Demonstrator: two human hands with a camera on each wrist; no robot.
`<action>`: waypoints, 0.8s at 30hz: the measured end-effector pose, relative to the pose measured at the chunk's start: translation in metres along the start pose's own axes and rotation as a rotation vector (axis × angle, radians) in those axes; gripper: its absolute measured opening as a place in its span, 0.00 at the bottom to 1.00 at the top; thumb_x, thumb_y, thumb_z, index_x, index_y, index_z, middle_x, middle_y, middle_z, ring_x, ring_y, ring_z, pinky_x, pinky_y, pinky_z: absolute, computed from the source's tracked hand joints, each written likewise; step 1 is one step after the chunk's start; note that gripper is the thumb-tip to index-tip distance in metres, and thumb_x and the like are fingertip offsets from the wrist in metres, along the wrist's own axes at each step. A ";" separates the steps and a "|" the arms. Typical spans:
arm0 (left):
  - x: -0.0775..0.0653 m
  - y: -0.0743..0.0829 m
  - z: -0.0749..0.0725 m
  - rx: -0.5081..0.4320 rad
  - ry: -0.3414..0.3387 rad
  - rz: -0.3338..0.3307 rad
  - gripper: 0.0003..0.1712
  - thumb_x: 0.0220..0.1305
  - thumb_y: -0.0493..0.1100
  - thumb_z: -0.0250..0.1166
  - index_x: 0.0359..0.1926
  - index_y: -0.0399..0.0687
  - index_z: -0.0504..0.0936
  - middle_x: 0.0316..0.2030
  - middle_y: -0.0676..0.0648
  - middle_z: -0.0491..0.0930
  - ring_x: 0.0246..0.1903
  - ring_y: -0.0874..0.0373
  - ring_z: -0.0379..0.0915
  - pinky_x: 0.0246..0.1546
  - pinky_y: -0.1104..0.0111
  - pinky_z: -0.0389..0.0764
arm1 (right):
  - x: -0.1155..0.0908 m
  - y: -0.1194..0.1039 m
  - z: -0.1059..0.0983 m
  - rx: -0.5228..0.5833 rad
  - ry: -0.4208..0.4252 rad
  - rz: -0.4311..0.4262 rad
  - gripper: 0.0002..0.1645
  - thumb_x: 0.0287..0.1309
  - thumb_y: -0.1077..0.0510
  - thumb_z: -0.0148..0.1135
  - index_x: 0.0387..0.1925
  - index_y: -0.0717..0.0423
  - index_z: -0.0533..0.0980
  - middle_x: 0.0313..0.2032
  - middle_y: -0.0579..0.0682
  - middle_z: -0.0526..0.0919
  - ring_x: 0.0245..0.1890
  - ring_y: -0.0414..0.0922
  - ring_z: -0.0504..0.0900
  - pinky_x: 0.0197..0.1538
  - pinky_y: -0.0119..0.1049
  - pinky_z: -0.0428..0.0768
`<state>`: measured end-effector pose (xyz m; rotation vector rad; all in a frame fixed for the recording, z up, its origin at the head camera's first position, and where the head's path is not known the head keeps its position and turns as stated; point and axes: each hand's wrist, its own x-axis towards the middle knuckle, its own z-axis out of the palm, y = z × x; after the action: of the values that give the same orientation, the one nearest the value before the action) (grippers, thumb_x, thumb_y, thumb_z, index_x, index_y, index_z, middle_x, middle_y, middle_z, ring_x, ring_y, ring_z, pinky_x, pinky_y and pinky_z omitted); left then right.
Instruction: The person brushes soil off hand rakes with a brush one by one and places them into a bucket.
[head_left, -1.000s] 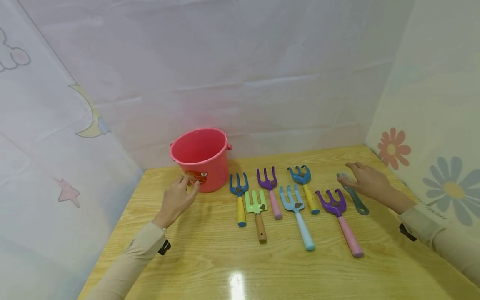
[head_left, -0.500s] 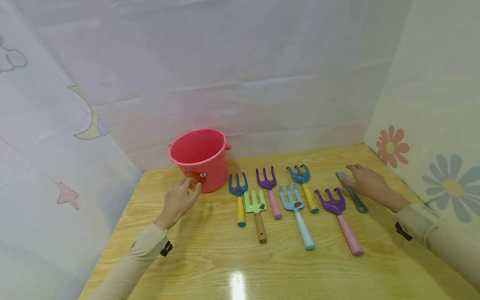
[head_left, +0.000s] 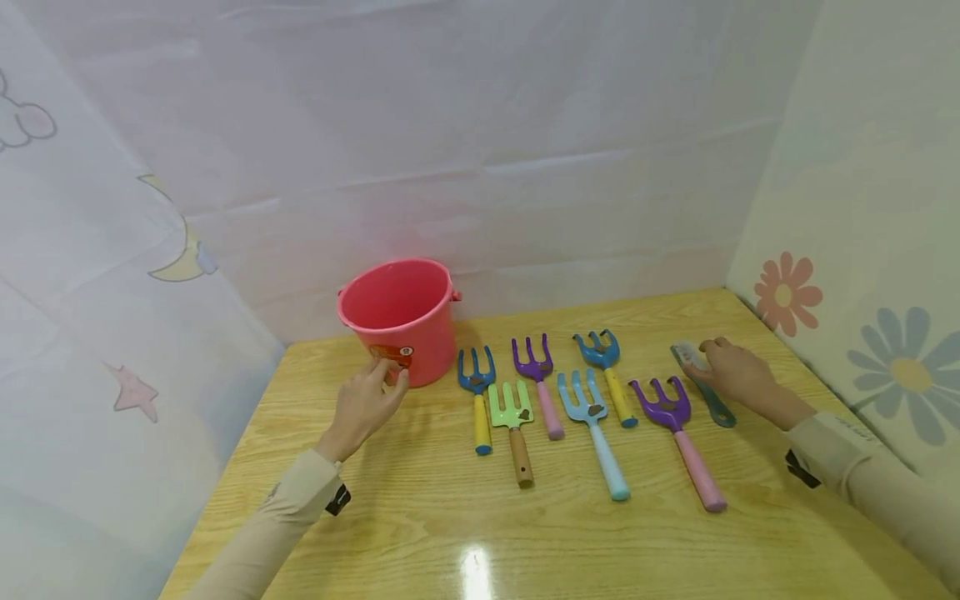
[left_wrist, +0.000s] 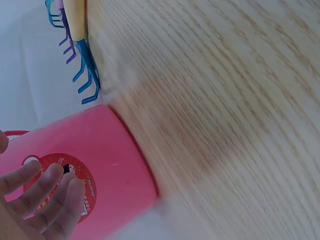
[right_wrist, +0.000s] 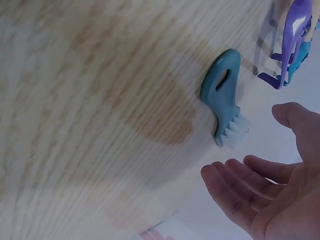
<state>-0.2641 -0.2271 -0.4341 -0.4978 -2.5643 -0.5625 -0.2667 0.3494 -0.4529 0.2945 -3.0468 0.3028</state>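
1. A teal brush (head_left: 715, 402) lies on the desk toward the far right, its pale bristles pointing to the back and its slotted handle toward the person.
2. The right hand (head_left: 738, 375) hovers just beside the brush, fingers relaxed, its grip released; the right wrist view shows the fingers apart from the brush.
3. A pink bucket (head_left: 438, 342) stands upright at the back left of the desk, a round red label (left_wrist: 86, 181) on its side.
4. The left hand (head_left: 363, 404) is in front of the label, its grip also released, fingers loosely extended; whether they touch the bucket cannot be told.
5. Just right of the bucket, a blue fork (head_left: 481, 417) with a yellow handle lies near a green fork (head_left: 521, 454) with a wooden handle.
6. Next come a purple fork (head_left: 550, 408) with a pink handle and, closer to the person, a light blue fork (head_left: 607, 458), a brown patch on its head.
7. A blue rake (head_left: 619, 396), yellow-handled, and a purple rake (head_left: 697, 467), pink-handled, lie farther right, the latter nearest the brush.
8. All rest on the wood-grain desk (head_left: 405, 533), where glare shines at the front edge of the head view.
9. Behind hangs a pale, creased backdrop (head_left: 570, 217); at right, a red flower (head_left: 783, 296) and a blue flower (head_left: 910, 375) decorate the side panel (head_left: 862, 208).
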 end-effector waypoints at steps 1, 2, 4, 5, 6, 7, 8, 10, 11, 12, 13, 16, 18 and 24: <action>0.000 0.000 0.001 -0.001 0.001 0.003 0.14 0.70 0.52 0.58 0.38 0.46 0.82 0.31 0.48 0.80 0.25 0.54 0.77 0.25 0.58 0.77 | 0.000 0.000 0.000 -0.002 0.001 0.001 0.35 0.66 0.49 0.60 0.49 0.83 0.69 0.43 0.80 0.73 0.24 0.57 0.79 0.27 0.49 0.79; 0.000 0.000 0.002 -0.004 0.005 0.006 0.14 0.69 0.51 0.59 0.38 0.46 0.82 0.31 0.48 0.80 0.25 0.53 0.77 0.25 0.58 0.77 | -0.001 0.000 0.001 -0.001 0.003 0.002 0.34 0.65 0.49 0.60 0.47 0.83 0.70 0.41 0.79 0.74 0.23 0.55 0.78 0.25 0.48 0.78; 0.000 0.000 0.004 -0.008 0.012 0.016 0.14 0.69 0.51 0.59 0.38 0.45 0.82 0.31 0.47 0.80 0.25 0.52 0.77 0.25 0.57 0.76 | -0.002 0.001 0.002 0.002 0.006 0.004 0.31 0.65 0.50 0.61 0.43 0.82 0.70 0.35 0.75 0.74 0.20 0.51 0.75 0.22 0.44 0.76; 0.000 0.001 0.005 -0.007 0.016 0.019 0.14 0.69 0.51 0.60 0.37 0.45 0.82 0.31 0.47 0.80 0.25 0.52 0.77 0.25 0.57 0.76 | -0.002 0.002 0.002 0.004 0.007 0.004 0.30 0.64 0.50 0.61 0.41 0.81 0.71 0.33 0.73 0.74 0.19 0.50 0.73 0.20 0.42 0.74; 0.000 0.001 0.006 -0.004 0.021 0.023 0.14 0.68 0.51 0.60 0.37 0.45 0.82 0.30 0.46 0.80 0.25 0.51 0.77 0.24 0.56 0.76 | -0.003 0.002 0.003 0.004 0.009 0.004 0.30 0.64 0.50 0.61 0.39 0.80 0.71 0.32 0.71 0.74 0.18 0.48 0.72 0.19 0.41 0.72; -0.001 0.001 0.007 -0.001 0.025 0.024 0.13 0.68 0.51 0.60 0.36 0.46 0.82 0.30 0.46 0.80 0.25 0.51 0.77 0.24 0.57 0.75 | -0.003 0.003 0.005 0.004 0.008 0.000 0.29 0.64 0.50 0.62 0.37 0.79 0.70 0.30 0.69 0.73 0.17 0.48 0.70 0.18 0.40 0.70; -0.001 0.001 0.009 0.004 0.028 0.026 0.13 0.68 0.51 0.60 0.36 0.46 0.81 0.30 0.47 0.80 0.24 0.51 0.77 0.23 0.57 0.75 | -0.004 0.004 0.006 0.003 0.007 -0.005 0.28 0.64 0.50 0.62 0.36 0.77 0.70 0.29 0.68 0.73 0.17 0.47 0.69 0.18 0.39 0.69; -0.002 0.001 0.011 0.013 0.028 0.028 0.12 0.67 0.51 0.60 0.35 0.47 0.81 0.29 0.47 0.81 0.24 0.51 0.77 0.22 0.58 0.75 | -0.004 0.005 0.007 0.005 -0.002 -0.011 0.26 0.64 0.50 0.62 0.33 0.74 0.70 0.27 0.65 0.72 0.17 0.47 0.68 0.18 0.38 0.67; -0.002 0.001 0.012 0.016 0.026 0.027 0.12 0.67 0.51 0.61 0.35 0.47 0.81 0.29 0.47 0.81 0.23 0.51 0.77 0.22 0.58 0.75 | -0.005 0.006 0.008 0.007 -0.007 -0.013 0.25 0.64 0.50 0.62 0.32 0.72 0.70 0.27 0.65 0.72 0.17 0.47 0.68 0.17 0.38 0.66; -0.003 0.001 0.013 0.019 0.020 0.027 0.12 0.67 0.51 0.61 0.35 0.47 0.81 0.29 0.48 0.81 0.24 0.51 0.77 0.22 0.58 0.75 | -0.005 0.006 0.008 0.012 -0.017 -0.012 0.25 0.64 0.50 0.62 0.32 0.72 0.69 0.28 0.65 0.72 0.17 0.47 0.68 0.17 0.37 0.66; -0.003 0.001 0.014 0.024 0.009 0.022 0.12 0.67 0.51 0.60 0.36 0.47 0.81 0.29 0.48 0.81 0.24 0.51 0.77 0.22 0.59 0.75 | -0.005 0.006 0.008 0.013 -0.026 -0.009 0.26 0.64 0.50 0.62 0.32 0.72 0.69 0.28 0.66 0.72 0.17 0.47 0.68 0.17 0.38 0.67; -0.004 0.001 0.017 0.025 -0.023 0.002 0.13 0.68 0.52 0.60 0.37 0.48 0.81 0.30 0.49 0.81 0.25 0.52 0.78 0.23 0.59 0.75 | -0.006 0.005 0.007 0.005 -0.041 0.010 0.29 0.64 0.48 0.62 0.33 0.75 0.68 0.28 0.67 0.73 0.17 0.48 0.69 0.17 0.38 0.68; -0.005 0.001 0.019 0.018 -0.037 -0.002 0.12 0.69 0.51 0.59 0.38 0.48 0.81 0.31 0.48 0.82 0.24 0.52 0.78 0.23 0.59 0.76 | -0.006 0.004 0.007 -0.004 -0.050 0.023 0.32 0.64 0.48 0.62 0.35 0.78 0.67 0.28 0.68 0.73 0.17 0.49 0.71 0.18 0.38 0.69; -0.004 0.004 0.020 -0.012 -0.038 0.014 0.10 0.68 0.49 0.62 0.37 0.47 0.81 0.30 0.45 0.83 0.24 0.52 0.78 0.22 0.60 0.77 | -0.005 0.005 0.007 0.009 -0.102 0.038 0.31 0.64 0.47 0.61 0.34 0.77 0.68 0.25 0.61 0.73 0.19 0.48 0.72 0.20 0.40 0.72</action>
<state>-0.2664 -0.2152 -0.4514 -0.5345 -2.5925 -0.5689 -0.2635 0.3533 -0.4612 0.2604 -3.1550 0.3132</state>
